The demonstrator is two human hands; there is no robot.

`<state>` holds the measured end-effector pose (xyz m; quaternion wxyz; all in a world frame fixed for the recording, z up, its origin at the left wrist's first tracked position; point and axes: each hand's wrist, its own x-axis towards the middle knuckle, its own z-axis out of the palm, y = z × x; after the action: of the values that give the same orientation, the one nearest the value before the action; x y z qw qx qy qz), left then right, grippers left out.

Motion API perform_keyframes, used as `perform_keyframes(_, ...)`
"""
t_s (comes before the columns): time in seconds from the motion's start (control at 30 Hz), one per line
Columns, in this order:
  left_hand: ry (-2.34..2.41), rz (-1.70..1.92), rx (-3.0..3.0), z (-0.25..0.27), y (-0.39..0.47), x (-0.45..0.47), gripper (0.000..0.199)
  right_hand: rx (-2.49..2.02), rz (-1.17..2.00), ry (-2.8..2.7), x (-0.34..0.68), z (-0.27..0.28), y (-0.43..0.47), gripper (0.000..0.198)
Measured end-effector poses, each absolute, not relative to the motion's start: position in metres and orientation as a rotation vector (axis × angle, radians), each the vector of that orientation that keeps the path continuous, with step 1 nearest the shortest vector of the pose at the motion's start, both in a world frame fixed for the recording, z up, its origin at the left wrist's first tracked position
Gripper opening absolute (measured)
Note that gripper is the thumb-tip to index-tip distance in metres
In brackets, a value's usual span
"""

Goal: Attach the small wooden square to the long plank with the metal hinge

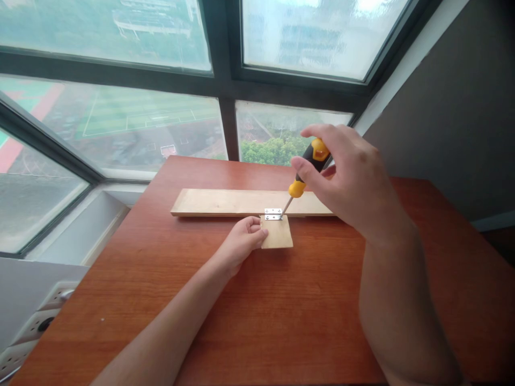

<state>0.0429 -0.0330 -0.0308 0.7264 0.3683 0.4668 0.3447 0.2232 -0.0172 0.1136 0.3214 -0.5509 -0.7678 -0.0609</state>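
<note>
My right hand [348, 177] is closed around the handle of a yellow and black screwdriver [296, 188], which slants down to the left. Its tip meets the right end of a small silver hinge [273, 214]. One leaf of the hinge lies on a long pale wooden board [225, 201], the other on a small square wooden piece [277, 234]. With thumb and fingers, my left hand [246, 238] grips the left edge of that square piece. The fingertips under the piece are hidden. My right hand and forearm cover the board's right end.
The reddish-brown wooden table [306, 311] reaches to a window with dark frames [225, 86]. At the lower left, white power sockets [34, 324] sit beside the table's edge. A grey wall [450, 128] stands on the right.
</note>
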Motion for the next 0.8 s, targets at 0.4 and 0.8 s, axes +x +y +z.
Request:
perform_keyframes(0.4,1.024,0.758,0.818,-0.0306,-0.0327,0.0424,0.024,-1.490,-0.129,-2.014,0.2226,0.1166,-0.0200,0.040)
perform_keyframes(0.8,1.014,0.764,0.810,-0.0313,-0.0326,0.0424,0.025,-1.514,-0.151,-1.994,0.2246,0.1164,-0.0180,0.037)
